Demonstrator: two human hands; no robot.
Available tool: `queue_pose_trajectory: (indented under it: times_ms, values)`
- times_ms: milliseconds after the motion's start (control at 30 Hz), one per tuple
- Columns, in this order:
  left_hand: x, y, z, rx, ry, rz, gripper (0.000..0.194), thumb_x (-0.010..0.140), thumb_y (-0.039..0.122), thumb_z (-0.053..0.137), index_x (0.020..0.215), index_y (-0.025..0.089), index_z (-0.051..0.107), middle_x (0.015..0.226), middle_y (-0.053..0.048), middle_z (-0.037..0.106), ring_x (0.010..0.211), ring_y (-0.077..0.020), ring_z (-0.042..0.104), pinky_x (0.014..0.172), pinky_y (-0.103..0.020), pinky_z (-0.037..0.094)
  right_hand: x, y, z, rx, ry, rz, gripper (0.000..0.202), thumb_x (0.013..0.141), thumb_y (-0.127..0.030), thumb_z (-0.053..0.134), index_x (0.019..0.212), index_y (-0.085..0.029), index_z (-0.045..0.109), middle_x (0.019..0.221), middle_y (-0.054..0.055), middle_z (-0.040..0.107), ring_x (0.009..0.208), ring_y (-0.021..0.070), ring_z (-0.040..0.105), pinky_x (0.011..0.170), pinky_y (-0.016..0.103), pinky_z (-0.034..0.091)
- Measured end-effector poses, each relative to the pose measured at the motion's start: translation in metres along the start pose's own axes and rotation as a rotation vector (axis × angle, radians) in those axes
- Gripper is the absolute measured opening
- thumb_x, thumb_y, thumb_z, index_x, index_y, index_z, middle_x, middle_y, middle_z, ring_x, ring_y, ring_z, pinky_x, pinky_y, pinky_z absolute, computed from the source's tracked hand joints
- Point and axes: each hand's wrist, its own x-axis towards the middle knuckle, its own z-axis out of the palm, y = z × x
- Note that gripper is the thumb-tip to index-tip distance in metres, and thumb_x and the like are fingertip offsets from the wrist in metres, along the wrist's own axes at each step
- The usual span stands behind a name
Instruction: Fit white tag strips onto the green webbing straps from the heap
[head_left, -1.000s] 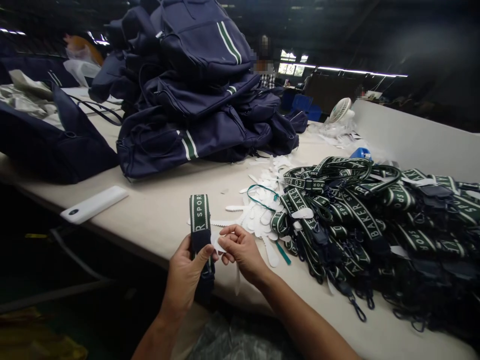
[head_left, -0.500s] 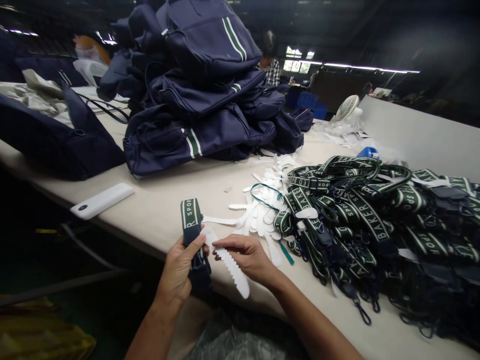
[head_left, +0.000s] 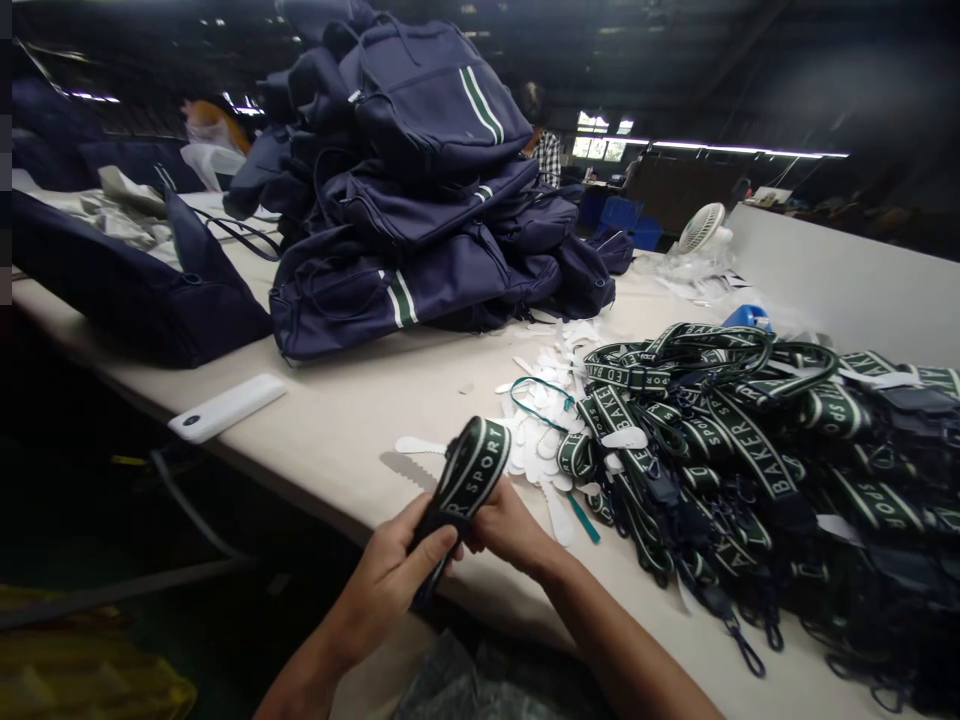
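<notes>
Gripping one green-and-white strap (head_left: 469,478) at the bench's (head_left: 337,400) near edge, I kept both hands, left (head_left: 397,575) and right (head_left: 506,522), clamped around it.

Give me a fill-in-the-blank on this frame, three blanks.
1. Both hands, left hand and right hand, hold a green and white ____.
2. The white phone lies on the table, on the ____ side of the picture.
3. The bags in the pile are ____ in colour.

Missing words: strap; left; navy
</notes>
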Motion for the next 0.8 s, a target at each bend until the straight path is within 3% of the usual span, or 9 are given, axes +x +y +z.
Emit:
queue_pose_trajectory:
  times_ms: [67,200,300,400,500,600,700,800]
  values:
    - [0.000,-0.001,0.001,-0.051,-0.045,-0.100,0.033,0.085,0.050,0.062,0.091,0.018,0.058,0.070,-0.003,0.063,0.057,-0.0140,0.056,0.051,-0.023,0.041,-0.002,-0.001,0.003,0.015,-0.024,0.002,0.026,0.080,-0.025,0.055,0.055,-0.016,0.054,0.043,-0.005,0.049,0.036,0.0052,0.042,0.035,0.016,0.029]
    - [0.000,-0.010,-0.002,-0.203,-0.018,-0.221,0.035,0.082,0.049,0.067,0.093,0.018,0.053,0.074,-0.005,0.066,0.055,-0.0135,0.058,0.050,-0.022,0.040,-0.007,0.002,0.001,0.046,-0.084,0.020,0.032,0.084,-0.034,0.057,0.057,-0.017,0.052,0.047,-0.005,0.050,0.037,0.0041,0.040,0.035,0.016,0.027]
    - [-0.001,-0.015,-0.002,-0.270,0.004,-0.224,0.040,0.080,0.046,0.070,0.104,0.019,0.052,0.082,-0.006,0.068,0.057,-0.0151,0.061,0.051,-0.023,0.042,-0.010,0.003,-0.001,0.101,-0.140,0.013,0.041,0.086,-0.045,0.059,0.059,-0.016,0.052,0.052,-0.003,0.053,0.040,0.0043,0.042,0.037,0.016,0.027]
    - [0.000,-0.018,0.000,-0.251,0.003,-0.178,0.036,0.080,0.045,0.070,0.098,0.017,0.058,0.085,-0.008,0.069,0.057,-0.0139,0.060,0.052,-0.023,0.042,-0.012,0.004,-0.003,0.125,-0.165,0.033,0.045,0.085,-0.052,0.061,0.060,-0.015,0.054,0.054,-0.003,0.055,0.040,0.0040,0.043,0.039,0.017,0.028]
    - [0.002,-0.023,0.000,-0.212,0.046,-0.156,0.032,0.082,0.045,0.069,0.090,0.016,0.060,0.084,-0.007,0.068,0.056,-0.0121,0.058,0.051,-0.021,0.041,-0.013,0.009,-0.007,0.178,-0.126,0.059,0.037,0.080,-0.050,0.069,0.077,-0.014,0.061,0.062,-0.001,0.062,0.044,0.0066,0.053,0.045,0.018,0.037]
    - [0.004,-0.030,-0.002,-0.227,0.119,-0.184,0.030,0.083,0.044,0.067,0.092,0.017,0.059,0.086,-0.006,0.068,0.056,-0.0110,0.057,0.049,-0.020,0.039,-0.015,0.017,-0.011,0.264,-0.041,0.068,0.042,0.073,-0.046,0.077,0.094,-0.014,0.062,0.066,0.001,0.068,0.049,0.0113,0.060,0.052,0.022,0.046]
    - [0.006,-0.033,-0.002,-0.337,0.147,-0.196,0.029,0.084,0.043,0.067,0.094,0.017,0.060,0.088,-0.005,0.068,0.058,-0.0099,0.057,0.048,-0.018,0.040,-0.021,0.021,-0.011,0.364,0.023,0.066,0.046,0.068,-0.042,0.083,0.099,-0.013,0.064,0.069,0.002,0.070,0.053,0.0123,0.063,0.060,0.025,0.050]
    - [0.008,-0.029,0.001,-0.471,0.155,-0.199,0.028,0.082,0.042,0.070,0.089,0.016,0.061,0.084,-0.005,0.066,0.056,-0.0092,0.056,0.047,-0.017,0.041,-0.027,0.019,-0.007,0.563,0.003,0.050,0.052,0.067,-0.039,0.084,0.108,-0.014,0.064,0.081,0.006,0.072,0.068,0.0142,0.067,0.077,0.030,0.052]
